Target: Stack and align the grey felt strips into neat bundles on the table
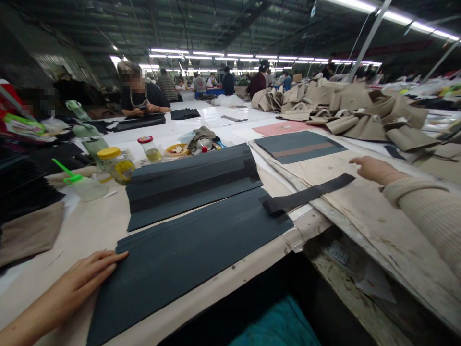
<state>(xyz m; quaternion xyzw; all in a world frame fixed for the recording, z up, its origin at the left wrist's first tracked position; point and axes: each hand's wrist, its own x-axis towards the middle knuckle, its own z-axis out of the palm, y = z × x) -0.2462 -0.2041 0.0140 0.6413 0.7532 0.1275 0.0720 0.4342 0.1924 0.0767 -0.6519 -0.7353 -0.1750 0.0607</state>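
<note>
A long dark grey fabric panel (194, 250) lies flat on the table in front of me. My left hand (84, 276) rests open at its left end, fingers stretched out against the edge. My right hand (372, 168) hovers over the worn beige work surface (382, 226) at the right, fingers loosely curled, holding nothing that I can see. A narrow dark strip (306, 194) runs from the panel's right end toward that hand. A stack of similar dark panels (190, 180) lies just behind.
Jars and bottles (115, 163) stand at the left. A grey piece with a brown stripe (298, 145) lies farther back, beside a heap of tan garments (360, 113). A seated person (140, 93) works across the table. Brown fabric (30, 233) sits at the left edge.
</note>
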